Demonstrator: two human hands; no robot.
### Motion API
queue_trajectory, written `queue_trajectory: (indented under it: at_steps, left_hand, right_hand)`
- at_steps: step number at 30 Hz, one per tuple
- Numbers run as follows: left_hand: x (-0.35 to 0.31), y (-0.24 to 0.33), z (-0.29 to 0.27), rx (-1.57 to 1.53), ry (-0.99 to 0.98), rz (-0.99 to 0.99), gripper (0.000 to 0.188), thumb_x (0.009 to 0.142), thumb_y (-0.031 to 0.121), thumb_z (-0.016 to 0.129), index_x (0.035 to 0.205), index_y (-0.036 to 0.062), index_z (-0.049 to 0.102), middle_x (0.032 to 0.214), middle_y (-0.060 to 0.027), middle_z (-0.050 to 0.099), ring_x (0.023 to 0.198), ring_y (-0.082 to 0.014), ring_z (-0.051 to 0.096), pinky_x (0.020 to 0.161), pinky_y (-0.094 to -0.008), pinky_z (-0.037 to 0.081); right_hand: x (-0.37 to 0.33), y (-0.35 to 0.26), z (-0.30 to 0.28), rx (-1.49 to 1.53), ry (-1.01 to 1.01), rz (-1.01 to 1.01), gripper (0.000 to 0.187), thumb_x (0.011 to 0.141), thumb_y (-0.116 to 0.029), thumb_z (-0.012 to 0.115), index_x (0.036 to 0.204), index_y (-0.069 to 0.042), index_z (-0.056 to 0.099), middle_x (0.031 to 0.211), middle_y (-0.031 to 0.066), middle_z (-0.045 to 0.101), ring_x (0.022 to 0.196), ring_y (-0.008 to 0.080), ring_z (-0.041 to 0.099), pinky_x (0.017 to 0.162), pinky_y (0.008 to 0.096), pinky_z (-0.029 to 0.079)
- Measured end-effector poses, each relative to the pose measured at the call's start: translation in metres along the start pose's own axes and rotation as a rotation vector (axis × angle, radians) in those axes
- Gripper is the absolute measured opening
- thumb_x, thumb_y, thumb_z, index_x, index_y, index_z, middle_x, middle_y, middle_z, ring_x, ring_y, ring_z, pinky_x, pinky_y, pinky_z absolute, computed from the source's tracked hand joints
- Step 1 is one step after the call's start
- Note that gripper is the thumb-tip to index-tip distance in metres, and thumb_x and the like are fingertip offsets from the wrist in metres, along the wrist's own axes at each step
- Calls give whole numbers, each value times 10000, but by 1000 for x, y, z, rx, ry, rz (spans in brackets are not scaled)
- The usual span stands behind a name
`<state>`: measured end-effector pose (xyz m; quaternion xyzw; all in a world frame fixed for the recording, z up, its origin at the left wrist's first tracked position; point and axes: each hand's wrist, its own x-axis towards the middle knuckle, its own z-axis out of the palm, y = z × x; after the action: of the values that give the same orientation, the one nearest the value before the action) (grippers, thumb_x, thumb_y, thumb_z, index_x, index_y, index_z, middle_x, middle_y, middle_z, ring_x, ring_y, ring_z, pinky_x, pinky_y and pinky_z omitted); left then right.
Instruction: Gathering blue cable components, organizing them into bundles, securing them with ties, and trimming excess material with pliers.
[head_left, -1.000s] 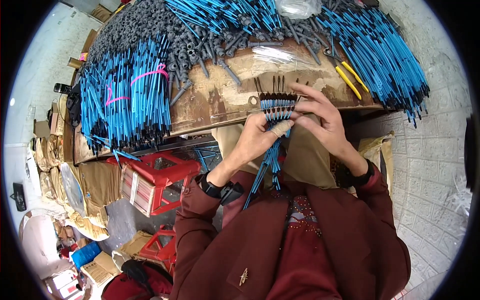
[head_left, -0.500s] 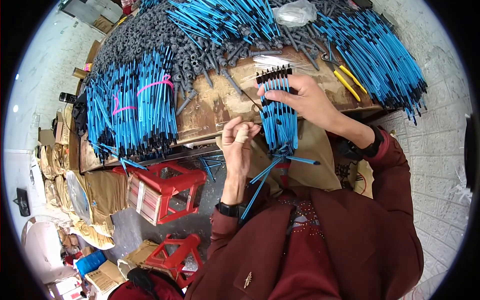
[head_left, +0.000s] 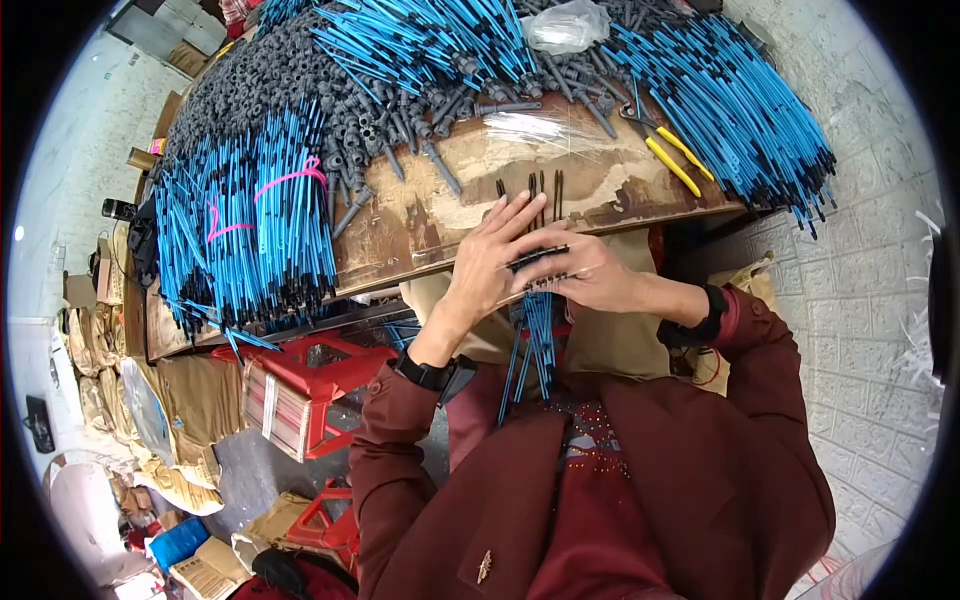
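Note:
A bundle of thin blue rods with black ends (head_left: 540, 335) stands upright before my lap at the table's front edge. My left hand (head_left: 485, 260) lies across its upper part with the fingers extended together, and several black tips stick out above them. From the other side my right hand (head_left: 605, 278), slightly blurred, wraps its fingers round the same bundle and overlaps the left fingertips. Black rod parts show between the right fingers. The hands hide the middle of the bundle; its lower ends hang over my lap.
Yellow-handled pliers (head_left: 675, 160) lie on the wooden table (head_left: 400, 240) beside a large pile of blue rods (head_left: 740, 120). Thin clear strands (head_left: 540, 130) lie behind my hands. Grey plastic parts (head_left: 250, 80) and tied blue rods (head_left: 245, 210) fill the left. A red stool (head_left: 330, 380) stands below.
My left hand has moved from beside the bundle onto it. The right hand has come lower and wrapped round the bundle. The loose rods splayed at its bottom now hang more together.

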<state>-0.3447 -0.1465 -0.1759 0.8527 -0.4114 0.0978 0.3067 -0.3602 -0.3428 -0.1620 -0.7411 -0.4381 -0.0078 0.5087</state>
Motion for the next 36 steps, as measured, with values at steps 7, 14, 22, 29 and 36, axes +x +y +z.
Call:
queue_trajectory:
  at_steps: [7, 14, 22, 29, 36]
  left_hand:
    - [-1, -7, -11, -178, -33, -67, 522, 747, 240, 695, 1251, 126, 622, 1389, -94, 541, 1341, -297, 445, 1136, -433, 345]
    - [-2, -9, -6, -4, -25, -8, 535, 689, 142, 692, 1221, 131, 633, 1377, -91, 549, 1320, -285, 470, 1126, -417, 371]
    - [-6, -21, 0, 10, -16, 52, 643, 695, 295, 725, 1300, 125, 587, 1425, -90, 503, 1338, -311, 442, 1140, -449, 343]
    - [-11, -20, 3, -8, 28, 43, 603, 689, 265, 745, 1259, 126, 608, 1416, -76, 513, 1325, -297, 459, 1128, -427, 368]
    - [-9, -22, 6, 7, 39, 34, 697, 547, 104, 776, 1223, 122, 607, 1401, -83, 522, 1334, -267, 451, 1141, -400, 359]
  right_hand:
    - [14, 1, 5, 121, 52, -102, 173, 872, -63, 653, 1033, -89, 710, 1259, 109, 580, 1139, 276, 575, 962, 400, 459]
    - [23, 0, -60, 373, 305, 284, 171, 986, -180, 529, 1064, -37, 582, 1135, 145, 602, 1026, 205, 623, 890, 335, 506]
    - [99, 83, -70, -935, -345, 191, 214, 767, -142, 633, 884, 29, 578, 901, 204, 645, 834, 330, 663, 712, 399, 538]
    - [124, 81, -64, -1112, -678, 182, 188, 738, -111, 608, 826, 52, 644, 832, 227, 665, 803, 396, 665, 700, 456, 545]
    - [69, 63, -70, -858, -418, 281, 267, 741, -110, 611, 971, 21, 574, 885, 233, 646, 832, 401, 652, 707, 480, 526]
